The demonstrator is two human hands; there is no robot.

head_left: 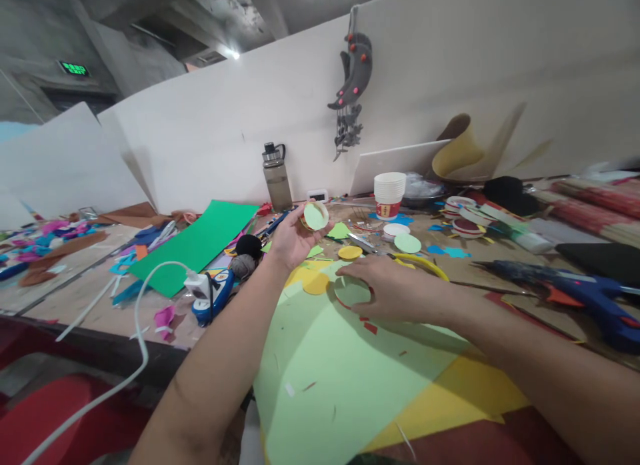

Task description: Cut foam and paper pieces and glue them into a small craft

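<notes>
My left hand (295, 237) is raised above the table, fingers closed round a small round piece (316, 215) with a pale green face and a light rim. Lower down, my right hand (383, 288) curves its fingers and thumb about the edge of a pale green disc (351, 293), which shows a red edge below. That disc is over a large pale green sheet (345, 365). Just left of it lies a yellow disc (315, 283). Yellow-handled scissors (423, 265) lie beyond my right hand, near a small yellow disc (350, 253) and another pale green disc (407, 243).
A stack of paper cups (390, 195) and a water bottle (277, 178) stand at the back. A blue glue gun (575, 291) lies at right. At left are a green sheet (200, 245) and a power strip (213, 298) with a white cable (143, 338) hanging over the edge.
</notes>
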